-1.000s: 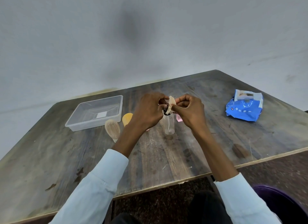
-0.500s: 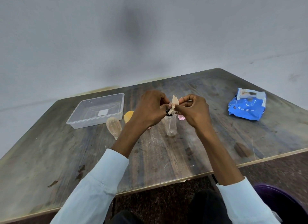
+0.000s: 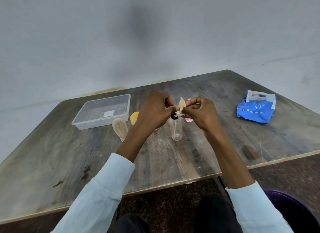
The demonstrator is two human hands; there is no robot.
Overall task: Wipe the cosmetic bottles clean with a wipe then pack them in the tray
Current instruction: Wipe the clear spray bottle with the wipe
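A clear spray bottle [image 3: 176, 130] with a black collar stands upright on the wooden table [image 3: 69, 160]. Above its top, my left hand [image 3: 154, 111] and my right hand [image 3: 201, 114] both pinch a small crumpled beige wipe [image 3: 181, 107]. A beige ribbed bottle [image 3: 120, 128] stands left of my left wrist, and an orange bottle [image 3: 134, 117] shows behind it. Part of a pink item [image 3: 189, 119] peeks out behind my right hand. The clear plastic tray [image 3: 81, 124] sits at the back left with nothing in it.
A blue wipes packet [image 3: 256, 108] lies at the back right of the table. A dark purple bin [image 3: 292, 213] stands on the floor at the lower right. A grey wall rises behind the table.
Both hands keep pinching the wipe over the bottle's top; the fingers have shifted slightly. The camera view has drifted a little.
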